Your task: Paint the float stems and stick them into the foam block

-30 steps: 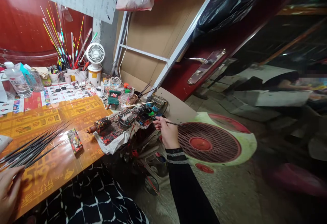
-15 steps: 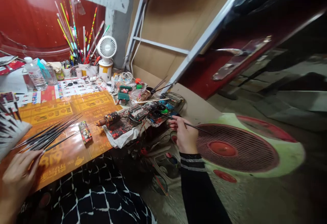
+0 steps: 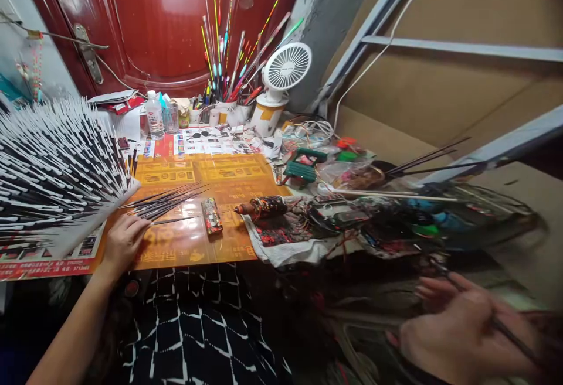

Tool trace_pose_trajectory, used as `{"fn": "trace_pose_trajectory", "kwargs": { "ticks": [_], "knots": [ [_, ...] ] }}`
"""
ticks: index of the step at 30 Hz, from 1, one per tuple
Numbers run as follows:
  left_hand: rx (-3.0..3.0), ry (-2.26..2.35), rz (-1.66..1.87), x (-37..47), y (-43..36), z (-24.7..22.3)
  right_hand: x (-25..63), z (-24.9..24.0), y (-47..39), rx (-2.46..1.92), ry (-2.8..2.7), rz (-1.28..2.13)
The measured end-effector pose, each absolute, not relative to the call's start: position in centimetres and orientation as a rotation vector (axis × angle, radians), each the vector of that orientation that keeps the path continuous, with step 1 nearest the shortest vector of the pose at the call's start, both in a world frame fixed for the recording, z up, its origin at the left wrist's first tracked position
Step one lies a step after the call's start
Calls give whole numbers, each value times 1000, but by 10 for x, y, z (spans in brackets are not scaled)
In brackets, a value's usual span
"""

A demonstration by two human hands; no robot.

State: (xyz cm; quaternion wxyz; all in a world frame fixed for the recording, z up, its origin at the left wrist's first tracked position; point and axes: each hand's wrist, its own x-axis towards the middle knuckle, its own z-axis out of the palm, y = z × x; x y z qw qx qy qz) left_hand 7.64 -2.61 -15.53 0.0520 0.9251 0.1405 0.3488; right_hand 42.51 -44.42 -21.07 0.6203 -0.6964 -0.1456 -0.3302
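Observation:
My left hand (image 3: 125,238) rests at the near left of the orange sheet, fingers pinched round the end of a slim dark fishing float (image 3: 176,219). The float's thin tip reaches across a paint-spattered block (image 3: 212,216). Beside it, a bundle of similar dark floats (image 3: 169,200) lies on the sheet. At the lower right, my right hand (image 3: 466,326) is closed round a thin dark stick (image 3: 512,335), blurred by motion. Its kind cannot be made out. Left of that hand, a paint-stained motor tool (image 3: 264,207) lies on a smeared white cloth (image 3: 299,254).
A white rack (image 3: 127,193) of many white-tipped floats fills the left. Behind are a water bottle (image 3: 153,116), a small white fan (image 3: 285,74) and upright coloured floats (image 3: 226,74). A green clamp-like piece (image 3: 301,168) and paint-smeared clutter crowd the right side.
My head view has swung rightward-to-left, bringing the white rack fully into view. My right hand is now closer and lower right, still holding the stick. My left hand keeps the float.

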Motion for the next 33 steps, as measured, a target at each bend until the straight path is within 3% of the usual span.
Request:
{"fn": "trace_pose_trajectory", "kwargs": {
  "ticks": [3,14,24,33],
  "knots": [
    [2807,443,1039,79,-26,-155,395,-199,-419,-1608,-222,-840],
    [2819,430,1036,96,-24,-159,319,-205,-348,-1665,-760,-602],
    [2738,472,1073,99,-37,-176,254,-218,-257,-1260,-1508,-390],
    [2731,408,1075,95,-39,-182,222,-231,-215,-1195,-1589,-462]
  ]
}}
